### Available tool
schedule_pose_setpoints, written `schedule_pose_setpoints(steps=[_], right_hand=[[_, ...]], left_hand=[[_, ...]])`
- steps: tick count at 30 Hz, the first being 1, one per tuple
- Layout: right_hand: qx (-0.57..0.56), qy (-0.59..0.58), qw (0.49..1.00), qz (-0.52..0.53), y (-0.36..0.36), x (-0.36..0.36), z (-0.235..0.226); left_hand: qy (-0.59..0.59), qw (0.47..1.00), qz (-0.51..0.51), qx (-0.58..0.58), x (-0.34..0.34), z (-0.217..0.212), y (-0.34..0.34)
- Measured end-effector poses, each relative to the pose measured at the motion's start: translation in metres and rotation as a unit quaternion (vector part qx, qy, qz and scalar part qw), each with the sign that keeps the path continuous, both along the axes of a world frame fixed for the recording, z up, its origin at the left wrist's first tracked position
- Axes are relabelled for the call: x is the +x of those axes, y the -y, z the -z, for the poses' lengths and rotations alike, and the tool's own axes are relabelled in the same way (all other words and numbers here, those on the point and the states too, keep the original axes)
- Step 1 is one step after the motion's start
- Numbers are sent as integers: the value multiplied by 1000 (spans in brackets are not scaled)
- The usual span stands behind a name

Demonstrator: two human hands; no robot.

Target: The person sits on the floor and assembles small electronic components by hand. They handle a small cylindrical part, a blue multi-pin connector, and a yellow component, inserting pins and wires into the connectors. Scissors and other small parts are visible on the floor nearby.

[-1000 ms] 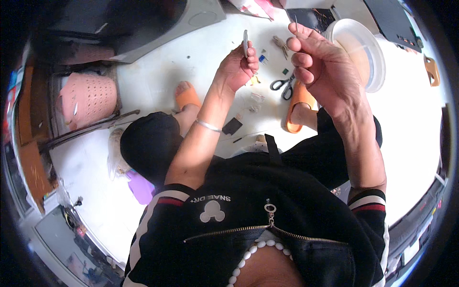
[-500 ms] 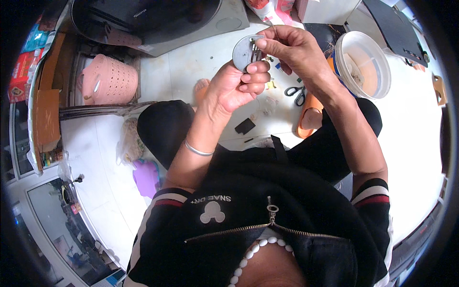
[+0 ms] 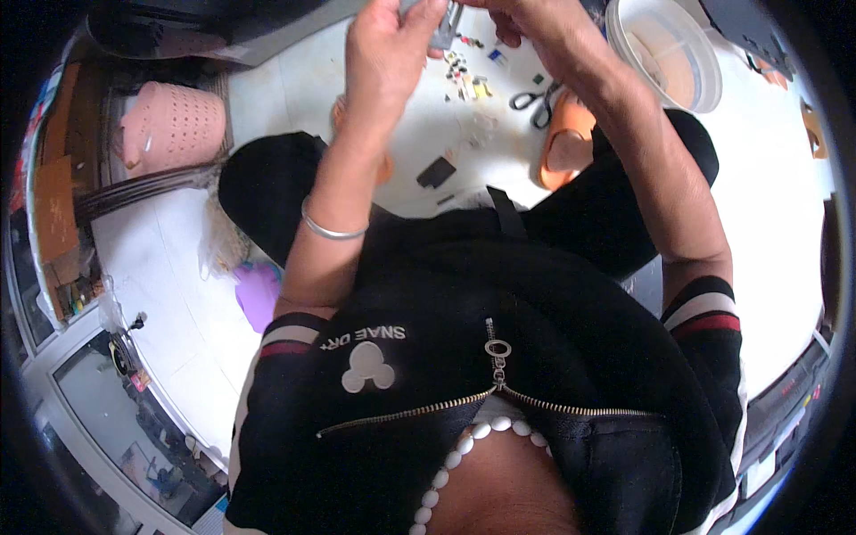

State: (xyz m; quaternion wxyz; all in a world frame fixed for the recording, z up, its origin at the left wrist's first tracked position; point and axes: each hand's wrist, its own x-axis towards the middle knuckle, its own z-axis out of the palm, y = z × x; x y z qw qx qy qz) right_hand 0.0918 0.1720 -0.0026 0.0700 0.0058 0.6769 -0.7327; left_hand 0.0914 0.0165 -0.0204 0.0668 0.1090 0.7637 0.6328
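A small grey metal piece is gripped by the left hand near the top edge of the view, with the thumb set against it. The right hand is raised just beside it with bent fingers, but some of the fingertips are cut off by the edge (so whether anything is pinched there cannot be told). Below the hands, small loose parts are scattered over the pale floor, a blue piece and a yellow piece being seen near them. Dark scissors are left untouched beside an orange slipper, and a flat black piece is seen nearer the body. The handling is judged to be in mid-course: the metal piece is held clear of the floor, while the loose parts are not yet gathered. What is finished on the piece itself cannot be made out, since much of it is hidden.
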Motion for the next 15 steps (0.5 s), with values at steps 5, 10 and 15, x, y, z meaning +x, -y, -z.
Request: schedule_pose_setpoints(steps=[5,10,15], right_hand=[[-81,18,994,70,-6,9,2],[-39,-50,987,145,-19,-10,4],[-30,-17,998,47,-10,-14,14]], left_hand=[[95,993,8,-67,1,5,-7],[83,993,34,78,9,34,6],[-107,993,-37,32,-4,7,22]])
